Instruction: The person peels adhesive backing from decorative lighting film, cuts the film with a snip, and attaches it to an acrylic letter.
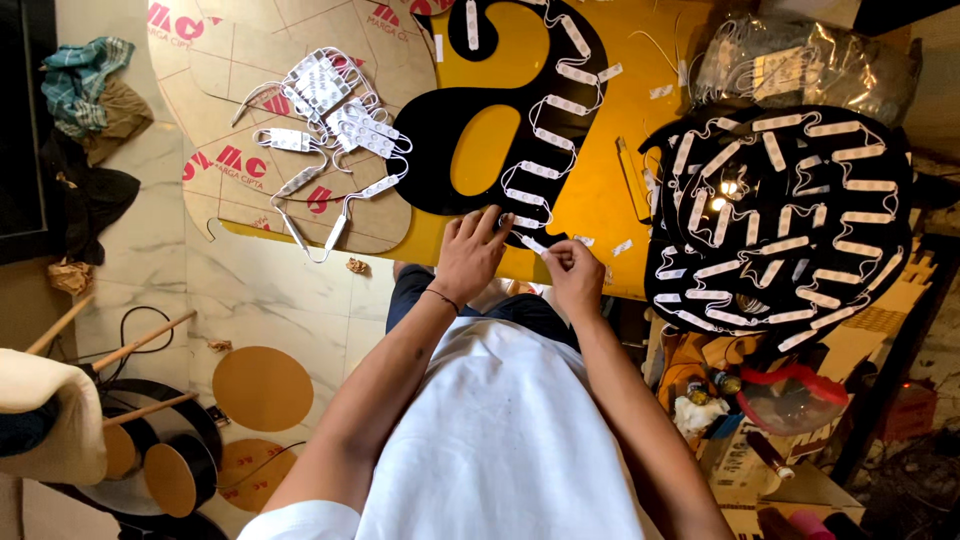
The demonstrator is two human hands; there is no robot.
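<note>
Marble floor carries a yellow board (600, 190) with a black letter cutout (440, 130). Left hand (468, 255) presses its lower edge, fingers spread; right hand (574, 272) seemingly pinches a white LED module (533, 244) beside it.

Letter panel (470, 120) lies just ahead of the left hand (468, 255), light modules (545, 170) along its edge. Loose module chain (330, 120) lies far left; a stack of letters (790, 220) lies right of the right hand (575, 275).
</note>
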